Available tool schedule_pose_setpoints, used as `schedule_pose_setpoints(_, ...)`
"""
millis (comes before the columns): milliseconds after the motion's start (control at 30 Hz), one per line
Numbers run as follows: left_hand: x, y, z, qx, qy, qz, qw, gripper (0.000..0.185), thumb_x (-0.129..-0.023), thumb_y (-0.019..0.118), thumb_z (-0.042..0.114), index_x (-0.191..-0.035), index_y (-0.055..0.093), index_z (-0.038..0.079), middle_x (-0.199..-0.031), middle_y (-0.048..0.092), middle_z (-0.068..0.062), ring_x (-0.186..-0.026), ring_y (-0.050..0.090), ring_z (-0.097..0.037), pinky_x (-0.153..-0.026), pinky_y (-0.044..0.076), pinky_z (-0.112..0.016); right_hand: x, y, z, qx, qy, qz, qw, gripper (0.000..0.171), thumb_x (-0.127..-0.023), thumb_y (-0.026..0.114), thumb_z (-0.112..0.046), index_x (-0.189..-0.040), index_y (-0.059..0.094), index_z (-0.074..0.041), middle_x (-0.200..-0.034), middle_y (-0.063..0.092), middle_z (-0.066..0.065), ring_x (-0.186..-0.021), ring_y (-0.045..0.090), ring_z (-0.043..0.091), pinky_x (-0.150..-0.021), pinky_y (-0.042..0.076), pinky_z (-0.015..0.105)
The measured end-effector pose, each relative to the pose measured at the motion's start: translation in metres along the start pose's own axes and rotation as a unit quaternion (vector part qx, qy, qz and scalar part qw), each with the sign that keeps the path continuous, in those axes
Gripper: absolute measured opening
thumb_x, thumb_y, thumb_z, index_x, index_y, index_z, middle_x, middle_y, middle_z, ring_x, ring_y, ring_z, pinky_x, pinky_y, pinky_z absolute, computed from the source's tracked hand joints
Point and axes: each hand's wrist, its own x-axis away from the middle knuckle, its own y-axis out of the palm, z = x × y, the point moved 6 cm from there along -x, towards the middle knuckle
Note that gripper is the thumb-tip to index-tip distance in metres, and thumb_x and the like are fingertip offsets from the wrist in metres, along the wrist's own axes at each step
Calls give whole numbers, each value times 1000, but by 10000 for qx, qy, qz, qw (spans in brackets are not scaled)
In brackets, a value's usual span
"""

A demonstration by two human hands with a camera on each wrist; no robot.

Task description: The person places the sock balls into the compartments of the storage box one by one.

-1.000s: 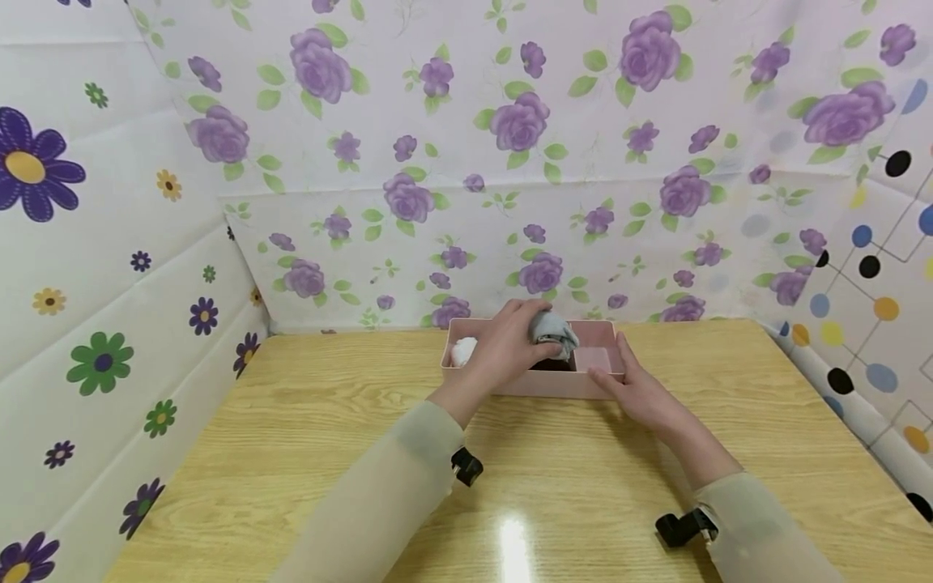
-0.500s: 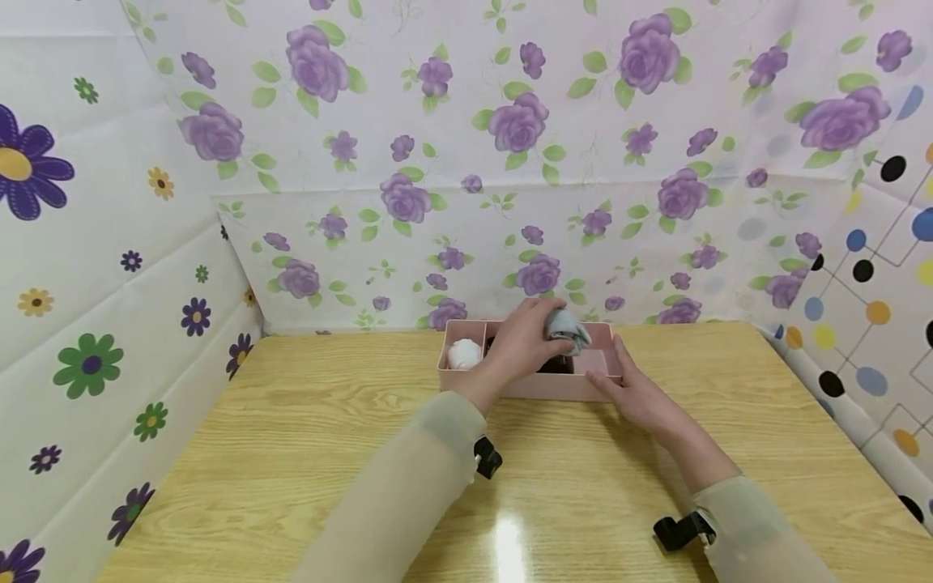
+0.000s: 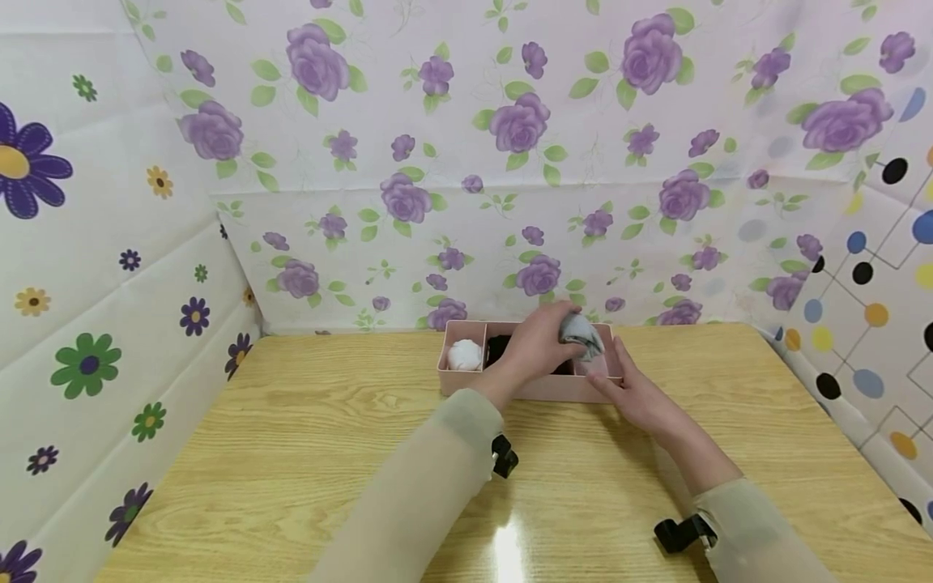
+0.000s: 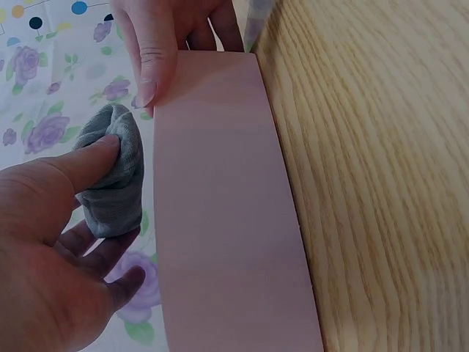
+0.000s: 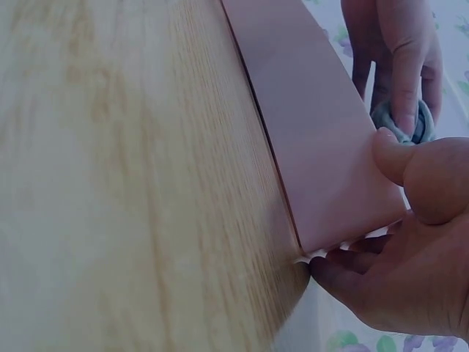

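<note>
My left hand (image 3: pixel 539 344) pinches a rolled-up grey-blue sock (image 4: pixel 110 176) between thumb and fingers. In the head view the sock overlaps the right compartment of a pink divided storage box (image 3: pixel 532 389). At the box's right end, my right hand (image 3: pixel 641 393) grips it, thumb on the front rim and fingers round the end wall, as the right wrist view shows. A white rolled bundle (image 3: pixel 465 355) sits in the left compartment. Dark cloth (image 3: pixel 498 346) lies in the middle one, partly hidden behind my left hand.
The box stands at the back of a wood-grain table (image 3: pixel 350 453), close to a flower-print backdrop (image 3: pixel 466 202). Side walls of printed sheeting rise at left and right. A small black camera (image 3: pixel 681 534) is strapped at the right wrist, another at the left.
My left hand has carried the grey-blue sock rightward, from over the middle compartment to the right one. More of the white bundle and dark cloth shows. The right hand keeps its grip.
</note>
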Motion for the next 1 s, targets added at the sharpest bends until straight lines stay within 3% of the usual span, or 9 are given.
schedule_pose_setpoints(467, 5, 10, -1, -84, -94, -101, 9999, 64, -103, 84, 29, -161, 58, 19, -158, 58, -4, -129, 63, -19, -104, 55, -34, 0, 4, -4, -104, -126, -109, 9998, 103, -117, 51, -54, -171, -29, -16, -179, -9, 33, -160, 22, 58, -122, 33, 73)
schedule_pose_setpoints(767, 8, 11, -4, -137, -133, -227, 9996, 71, -105, 80, 31, -168, 49, 22, -169, 48, -4, -142, 59, -23, -114, 53, -42, 2, 4, -5, -184, -142, -89, 9997, 102, -117, 51, -54, -171, -28, -17, -180, -4, 32, -160, 27, 56, -122, 34, 72)
schedule_pose_setpoints(1000, 16, 0, -11, -125, -309, -30, 9994, 66, -108, 76, 34, -168, 50, 22, -171, 46, -2, -147, 56, -23, -116, 51, -43, 2, 2, -4, -191, -132, -31, 9997, 102, -117, 53, -51, -172, -27, -19, -181, -7, 30, -161, 22, 56, -124, 29, 73)
